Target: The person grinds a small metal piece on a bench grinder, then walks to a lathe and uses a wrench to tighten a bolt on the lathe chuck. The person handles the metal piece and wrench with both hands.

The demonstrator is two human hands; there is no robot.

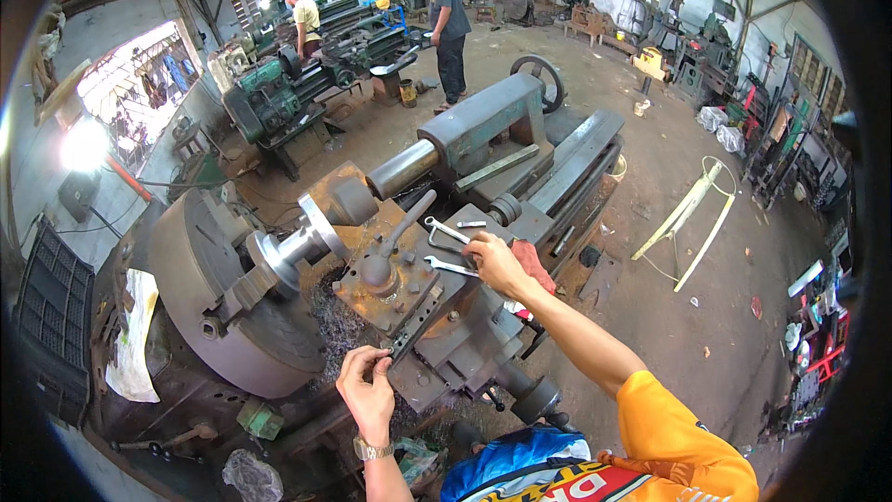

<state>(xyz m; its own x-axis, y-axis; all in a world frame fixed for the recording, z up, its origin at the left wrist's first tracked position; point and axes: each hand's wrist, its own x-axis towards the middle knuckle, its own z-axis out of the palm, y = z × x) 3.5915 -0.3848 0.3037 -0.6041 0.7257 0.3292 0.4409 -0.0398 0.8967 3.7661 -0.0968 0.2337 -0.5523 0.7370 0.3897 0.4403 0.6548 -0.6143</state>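
Note:
My left hand (366, 389), with a wristwatch on its wrist, has thumb and fingers closed at the near end of a dark tool bar (414, 323). That bar lies along the side of the lathe's tool post (379, 271), which carries a lever. Over the carriage, my right hand (496, 263) is closed round the end of a combination wrench (446, 229). A second wrench (450, 267) lies partly under this hand, and a short metal piece (472, 224) sits beyond it. A shiny turned workpiece (299, 245) is gripped in the big chuck (218, 307).
Right of my right hand is a red cloth (531, 266). The tailstock (483, 125) stands beyond the tool post. Metal shavings (339, 316) lie below the workpiece. Two people stand by another green lathe (269, 98); a pale frame (689, 214) lies on the floor at right.

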